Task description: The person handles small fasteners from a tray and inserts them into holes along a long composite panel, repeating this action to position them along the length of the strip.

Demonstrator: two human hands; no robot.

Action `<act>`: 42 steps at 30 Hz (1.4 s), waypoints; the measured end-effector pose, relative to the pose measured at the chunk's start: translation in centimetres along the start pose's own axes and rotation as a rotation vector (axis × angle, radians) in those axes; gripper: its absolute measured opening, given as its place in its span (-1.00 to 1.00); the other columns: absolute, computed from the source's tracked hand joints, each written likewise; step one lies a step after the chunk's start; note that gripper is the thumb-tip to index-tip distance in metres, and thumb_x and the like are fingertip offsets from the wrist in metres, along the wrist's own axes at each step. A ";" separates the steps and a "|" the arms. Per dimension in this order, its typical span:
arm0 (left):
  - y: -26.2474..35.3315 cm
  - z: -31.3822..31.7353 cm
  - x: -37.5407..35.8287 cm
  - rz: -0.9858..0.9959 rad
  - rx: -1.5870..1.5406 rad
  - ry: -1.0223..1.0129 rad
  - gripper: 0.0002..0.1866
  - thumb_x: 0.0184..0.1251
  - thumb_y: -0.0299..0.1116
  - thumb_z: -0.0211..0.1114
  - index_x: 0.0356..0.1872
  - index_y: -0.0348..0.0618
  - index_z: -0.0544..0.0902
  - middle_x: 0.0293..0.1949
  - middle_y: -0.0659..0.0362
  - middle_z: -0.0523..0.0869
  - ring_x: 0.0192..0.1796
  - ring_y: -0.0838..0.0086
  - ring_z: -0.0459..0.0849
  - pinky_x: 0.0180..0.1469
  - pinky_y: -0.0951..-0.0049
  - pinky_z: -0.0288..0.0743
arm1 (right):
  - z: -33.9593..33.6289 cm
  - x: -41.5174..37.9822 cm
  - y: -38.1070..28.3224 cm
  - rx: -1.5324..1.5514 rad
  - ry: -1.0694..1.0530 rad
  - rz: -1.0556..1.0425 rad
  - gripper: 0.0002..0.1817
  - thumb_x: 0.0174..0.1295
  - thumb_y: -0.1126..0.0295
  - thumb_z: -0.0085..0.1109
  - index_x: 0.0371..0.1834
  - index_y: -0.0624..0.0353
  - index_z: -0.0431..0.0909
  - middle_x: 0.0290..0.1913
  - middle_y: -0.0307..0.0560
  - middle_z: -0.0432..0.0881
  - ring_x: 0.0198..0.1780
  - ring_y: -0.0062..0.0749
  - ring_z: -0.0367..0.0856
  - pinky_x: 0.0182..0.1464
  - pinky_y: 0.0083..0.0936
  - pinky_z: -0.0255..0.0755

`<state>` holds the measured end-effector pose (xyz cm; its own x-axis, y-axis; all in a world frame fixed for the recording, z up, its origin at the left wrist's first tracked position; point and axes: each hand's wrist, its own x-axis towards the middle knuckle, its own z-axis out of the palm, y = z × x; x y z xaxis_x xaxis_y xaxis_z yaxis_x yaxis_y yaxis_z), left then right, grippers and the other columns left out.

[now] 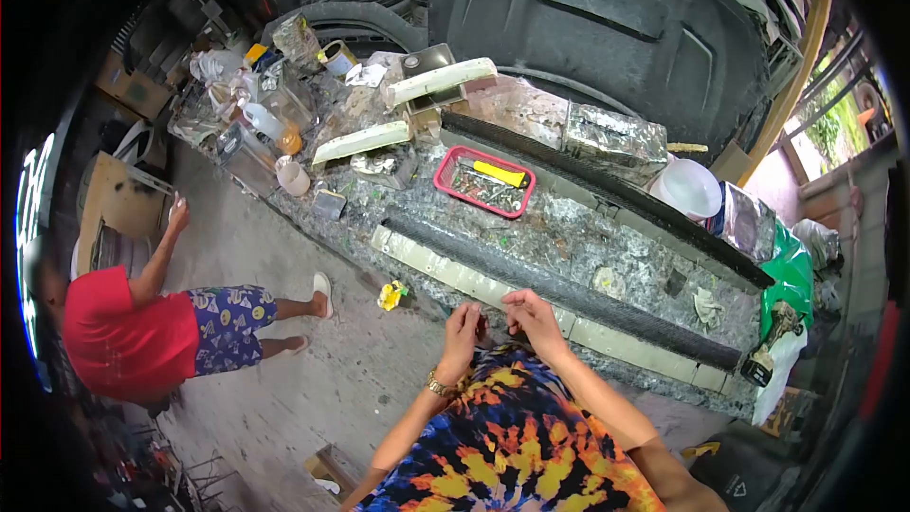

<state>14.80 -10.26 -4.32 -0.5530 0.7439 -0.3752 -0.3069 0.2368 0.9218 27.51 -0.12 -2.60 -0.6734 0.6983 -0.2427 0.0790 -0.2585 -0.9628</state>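
Observation:
My left hand, with a watch on the wrist, is held close to my body at the front edge of the workbench. Its fingers are pressed together; whatever they hold is too small to make out. Just to the right, my right hand has its fingers curled in a pinch, and its contents are hidden too. Both hands are close to a long dark textured trim strip with a pale flange, lying along the bench. Beyond it sits a red plastic basket of small hardware with a yellow-handled tool on top.
A second long dark strip lies farther back. A white bucket, a cordless drill and a green bag are at the right. Bottles and cups crowd the left end. A person in red stands left.

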 end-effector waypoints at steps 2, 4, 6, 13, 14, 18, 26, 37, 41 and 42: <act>-0.6 -0.4 0.3 -0.008 -0.035 -0.013 -0.67 0.53 -0.21 0.01 -0.46 -0.15 0.46 -0.58 0.34 0.48 -0.55 0.72 0.38 -0.51 0.63 0.26 | 0.3 0.4 -0.1 0.151 -0.027 0.189 -0.84 0.29 0.50 0.13 -0.09 0.26 0.47 -0.36 -0.32 0.46 -0.37 -0.71 0.40 -0.32 -0.69 0.35; 0.3 -0.5 0.1 -0.026 -0.052 -0.028 -0.67 0.53 -0.20 0.02 -0.46 -0.15 0.46 -0.58 0.34 0.48 -0.55 0.72 0.38 -0.52 0.64 0.25 | 1.4 0.8 -0.8 0.078 -0.054 0.129 -0.82 0.28 0.49 0.16 -0.09 0.26 0.47 -0.37 -0.32 0.46 -0.37 -0.71 0.41 -0.32 -0.69 0.36; 0.6 -0.8 0.1 -0.045 -0.064 -0.045 -0.67 0.53 -0.20 0.02 -0.46 -0.14 0.45 -0.58 0.35 0.47 -0.56 0.73 0.37 -0.52 0.64 0.25 | 2.5 1.3 -1.1 -0.028 -0.075 0.040 -0.78 0.25 0.48 0.22 -0.09 0.30 0.46 -0.40 -0.27 0.53 -0.38 -0.71 0.45 -0.33 -0.70 0.38; 0.6 -3.4 1.4 -0.146 -0.181 -0.090 -0.73 0.52 -0.23 0.03 -0.39 -0.14 0.50 -0.54 0.34 0.52 -0.55 0.72 0.43 -0.52 0.67 0.30 | 4.4 2.8 0.3 -0.144 -0.088 0.003 -0.82 0.26 0.47 0.21 -0.17 0.37 0.52 -0.49 -0.19 0.62 -0.44 -0.70 0.45 -0.37 -0.65 0.37; 0.2 -3.9 1.8 -0.148 -0.220 -0.121 -0.73 0.51 -0.23 0.04 -0.38 -0.15 0.51 -0.53 0.32 0.54 -0.53 0.70 0.46 -0.47 0.65 0.34 | 4.6 3.1 0.6 -0.177 -0.080 0.017 -0.82 0.26 0.46 0.21 -0.19 0.37 0.53 -0.49 -0.20 0.61 -0.44 -0.70 0.45 -0.38 -0.64 0.36; -0.8 -5.9 2.9 -0.198 -0.398 -0.161 -0.80 0.47 -0.29 0.11 -0.29 -0.18 0.57 -0.44 0.27 0.64 -0.45 0.67 0.53 -0.37 0.63 0.42 | 5.9 4.5 -0.6 -0.309 -0.083 0.079 -0.85 0.26 0.47 0.21 -0.20 0.35 0.56 -0.47 -0.27 0.59 -0.46 -0.75 0.38 -0.40 -0.68 0.31; -6.9 -12.0 7.7 -0.251 -0.594 0.245 -0.84 0.38 -0.45 0.20 -0.11 -0.30 0.58 -0.25 0.09 0.71 -0.23 0.45 0.70 -0.16 0.51 0.61 | 7.2 7.8 0.1 -0.110 0.001 0.272 -0.89 0.25 0.54 0.21 -0.17 0.26 0.57 -0.46 -0.35 0.54 -0.53 -0.78 0.34 -0.49 -0.75 0.20; -10.5 -12.8 12.9 -0.233 -0.532 0.191 -0.85 0.37 -0.48 0.18 -0.12 -0.34 0.54 -0.26 0.07 0.68 -0.28 0.42 0.71 -0.17 0.49 0.64 | 7.0 9.5 -2.3 -0.078 0.026 0.280 -0.85 0.25 0.47 0.23 -0.15 0.25 0.58 -0.44 -0.30 0.58 -0.49 -0.72 0.39 -0.42 -0.71 0.27; -11.2 -13.0 13.1 -0.216 -0.599 0.131 -0.85 0.39 -0.48 0.15 -0.10 -0.33 0.55 -0.25 0.11 0.68 -0.22 0.44 0.71 -0.12 0.50 0.63 | 6.9 9.8 -2.1 -0.105 0.036 0.303 -0.84 0.25 0.48 0.23 -0.14 0.26 0.58 -0.42 -0.28 0.59 -0.48 -0.72 0.40 -0.41 -0.71 0.28; -11.4 -13.1 13.4 -0.204 -0.622 0.099 -0.84 0.39 -0.48 0.14 -0.10 -0.32 0.55 -0.23 0.12 0.68 -0.18 0.45 0.70 -0.09 0.49 0.62 | 6.9 9.9 -1.8 -0.113 0.039 0.304 -0.84 0.25 0.49 0.23 -0.13 0.26 0.58 -0.42 -0.28 0.59 -0.48 -0.71 0.40 -0.40 -0.70 0.28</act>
<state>0.72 -11.17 -21.15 -0.4954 0.6546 -0.5710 -0.7868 -0.0596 0.6143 15.60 2.64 -2.40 -0.5779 0.6260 -0.5236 0.3550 -0.3849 -0.8519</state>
